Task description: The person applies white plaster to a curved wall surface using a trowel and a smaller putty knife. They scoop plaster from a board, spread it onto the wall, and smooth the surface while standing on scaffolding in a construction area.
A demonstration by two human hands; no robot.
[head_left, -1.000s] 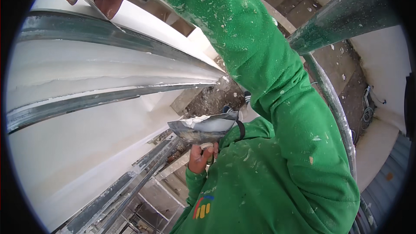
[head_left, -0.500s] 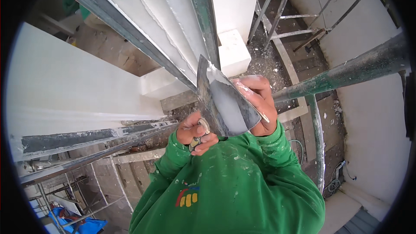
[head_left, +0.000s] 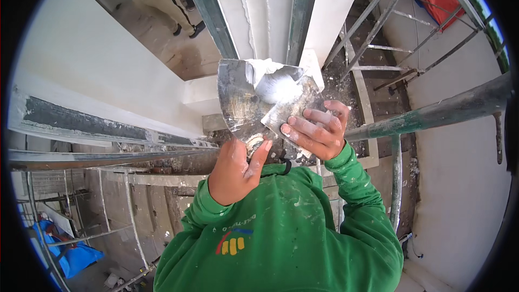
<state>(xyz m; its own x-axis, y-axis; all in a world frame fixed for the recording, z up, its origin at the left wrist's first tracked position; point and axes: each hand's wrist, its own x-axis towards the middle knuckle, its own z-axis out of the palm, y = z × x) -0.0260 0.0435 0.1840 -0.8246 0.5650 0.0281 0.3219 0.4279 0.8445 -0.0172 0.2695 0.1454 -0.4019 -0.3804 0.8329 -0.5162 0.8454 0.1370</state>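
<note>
My left hand (head_left: 236, 170) grips the handle of a wide putty knife (head_left: 238, 97), its dark, stained metal blade raised in front of my chest. White putty (head_left: 265, 67) is heaped along the blade's far edge, and a bright wet patch lies beside it. In my right hand (head_left: 322, 128) is a flat, putty-smeared scraper plate (head_left: 292, 109). The fingers are spread over its upper face, and the thumb is hidden. The plate overlaps the right part of the knife's blade; whether they touch I cannot tell. White residue coats my right fingers.
Just beyond the tools, a white grooved column face (head_left: 259, 8) stands between dark straight edge strips. Scaffold pipes (head_left: 432, 105) pass on the right, with a long bar (head_left: 102, 130) on the left. Lower ground is littered with debris. Another person (head_left: 162, 2) is at the upper left.
My right hand has turned over, bringing its fingers on top of the scraper plate. The putty knife's blade now shows more fully, with putty at its far edge. My view has swung left.
</note>
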